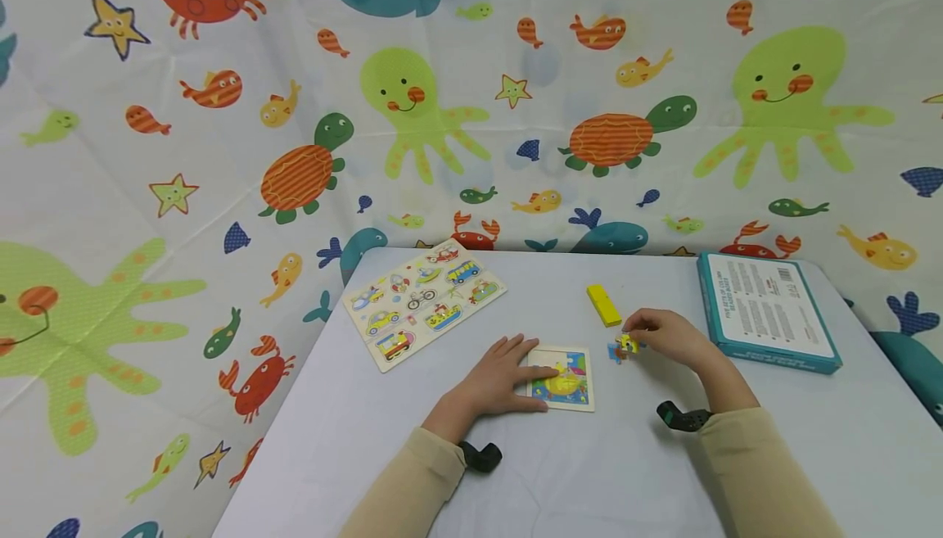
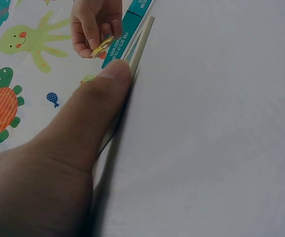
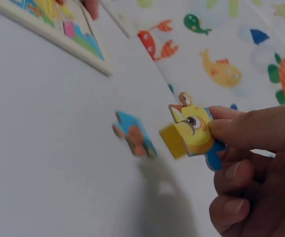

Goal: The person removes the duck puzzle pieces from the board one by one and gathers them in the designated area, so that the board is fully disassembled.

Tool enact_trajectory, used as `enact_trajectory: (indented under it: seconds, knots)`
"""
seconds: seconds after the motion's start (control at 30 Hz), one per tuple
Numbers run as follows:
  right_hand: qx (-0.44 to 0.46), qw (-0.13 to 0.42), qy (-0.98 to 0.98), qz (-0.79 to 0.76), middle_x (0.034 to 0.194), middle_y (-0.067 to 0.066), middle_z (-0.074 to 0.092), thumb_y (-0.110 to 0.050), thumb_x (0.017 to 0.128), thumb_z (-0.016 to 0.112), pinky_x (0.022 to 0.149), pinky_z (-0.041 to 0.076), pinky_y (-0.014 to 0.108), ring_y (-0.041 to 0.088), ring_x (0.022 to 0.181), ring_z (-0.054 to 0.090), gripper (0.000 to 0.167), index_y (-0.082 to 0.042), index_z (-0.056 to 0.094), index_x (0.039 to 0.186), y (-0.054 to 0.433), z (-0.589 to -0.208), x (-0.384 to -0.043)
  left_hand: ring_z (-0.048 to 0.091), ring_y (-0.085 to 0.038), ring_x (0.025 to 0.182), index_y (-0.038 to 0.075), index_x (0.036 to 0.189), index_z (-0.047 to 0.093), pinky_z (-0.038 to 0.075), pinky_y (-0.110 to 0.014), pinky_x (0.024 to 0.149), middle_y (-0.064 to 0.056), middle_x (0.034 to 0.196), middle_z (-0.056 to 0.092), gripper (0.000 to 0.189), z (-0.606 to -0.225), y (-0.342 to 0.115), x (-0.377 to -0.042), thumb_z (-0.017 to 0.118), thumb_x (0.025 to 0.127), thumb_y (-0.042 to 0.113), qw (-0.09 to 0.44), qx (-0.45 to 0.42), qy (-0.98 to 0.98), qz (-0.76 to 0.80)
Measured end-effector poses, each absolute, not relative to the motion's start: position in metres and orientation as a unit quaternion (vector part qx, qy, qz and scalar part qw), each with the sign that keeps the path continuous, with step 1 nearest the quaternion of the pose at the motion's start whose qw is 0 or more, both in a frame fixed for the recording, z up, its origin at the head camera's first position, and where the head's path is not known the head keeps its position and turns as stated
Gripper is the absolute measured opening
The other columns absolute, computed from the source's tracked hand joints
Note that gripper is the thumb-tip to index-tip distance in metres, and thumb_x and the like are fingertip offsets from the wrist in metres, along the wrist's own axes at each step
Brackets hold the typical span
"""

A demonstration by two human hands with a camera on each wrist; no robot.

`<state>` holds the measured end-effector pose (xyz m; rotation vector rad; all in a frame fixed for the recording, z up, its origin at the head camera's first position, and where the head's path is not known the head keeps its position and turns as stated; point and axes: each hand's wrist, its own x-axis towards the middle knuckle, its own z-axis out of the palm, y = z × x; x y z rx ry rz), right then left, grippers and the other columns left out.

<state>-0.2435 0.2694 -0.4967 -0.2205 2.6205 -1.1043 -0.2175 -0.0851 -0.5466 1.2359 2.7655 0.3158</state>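
My left hand (image 1: 497, 378) rests with fingers spread over a small wooden puzzle tray (image 1: 593, 395), one finger lying on its yellow picture. In the left wrist view, the thumb (image 2: 90, 106) runs along the tray's edge. To the right, my right hand (image 1: 666, 337) pinches a jigsaw piece (image 3: 196, 128) between thumb and finger. This piece is yellow and blue with a printed eye and hangs above the table. A second jigsaw piece (image 3: 136, 136), blue and brown, lies on the table below it.
A yellow block (image 1: 604, 305) lies behind the right hand. At the back left is a wooden board with vehicle pictures (image 1: 412, 321). A teal box (image 1: 773, 309) lies at the right. A sea-animal cloth (image 1: 457, 128) hangs behind the white table (image 1: 560, 481).
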Motion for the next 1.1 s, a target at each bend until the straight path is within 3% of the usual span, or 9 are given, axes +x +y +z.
enact_trajectory:
  seconds: [0.7,1.1]
  knots:
    - [-0.060,0.191,0.906,-0.374,0.098,0.005,0.063,-0.018,0.098,0.060,0.071,0.045,0.030,0.021,0.088,0.053,0.014,-0.012,0.068,0.107,0.294,-0.513,-0.247,0.015,-0.029,0.154,0.059,0.144,0.032,0.015,-0.050,0.124,0.000,0.165,0.022,0.065,-0.546,-0.084,-0.217,0.047,0.085,0.079,0.045,0.405,0.908,0.095]
    - [-0.080,0.174,0.916,-0.351,0.098,0.004,0.063,-0.014,0.098,0.058,0.074,0.044,0.031,0.022,0.090,0.052,0.012,-0.012,0.068,0.104,0.294,-0.517,-0.247,0.015,-0.029,0.154,0.059,0.144,0.032,0.014,-0.050,0.124,0.000,0.165,0.022,0.064,-0.547,-0.083,-0.217,0.046,0.085,0.079,0.045,0.404,0.909,0.095]
